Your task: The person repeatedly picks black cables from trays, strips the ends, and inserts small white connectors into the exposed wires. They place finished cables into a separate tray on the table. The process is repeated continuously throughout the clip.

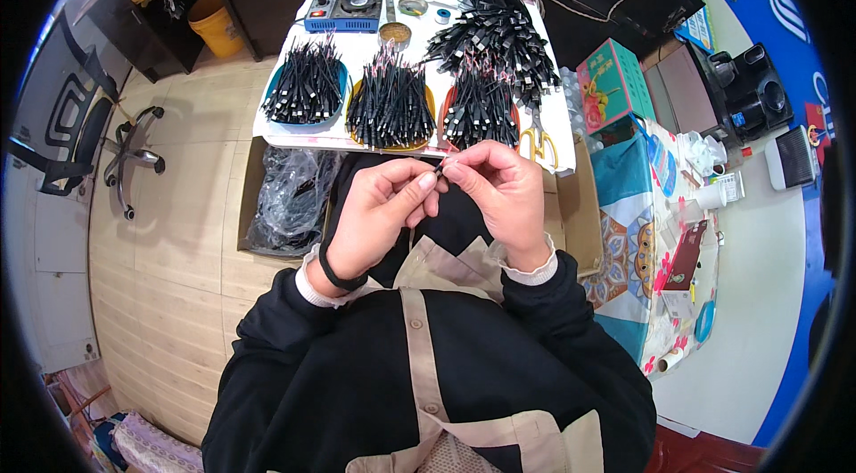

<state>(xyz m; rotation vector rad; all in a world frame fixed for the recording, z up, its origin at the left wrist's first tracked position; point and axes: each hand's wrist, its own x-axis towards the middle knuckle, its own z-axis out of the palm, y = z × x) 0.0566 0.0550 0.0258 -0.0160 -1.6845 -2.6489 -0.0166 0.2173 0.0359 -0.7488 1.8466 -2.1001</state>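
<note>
Pinched at the fingertips: our left hand (pixel 382 205) grasps a short black cable (pixel 439 168), our right thumb and forefinger closing on its pinkish-wired end. Cable sits between both hands, neither clearly nearer, just short of the table (pixel 562 136); visible axis slants up and rightward, mostly finger-hidden.

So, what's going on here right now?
A person is working with both hands at the front edge of a white table. The left grip and right grip meet on a small dark cable piece, pinching it between them. Just beyond, black cables stand in three bunches: left, middle and right. A larger cable pile lies behind the right bunch, and yellow-handled scissors lie at the right.
</note>
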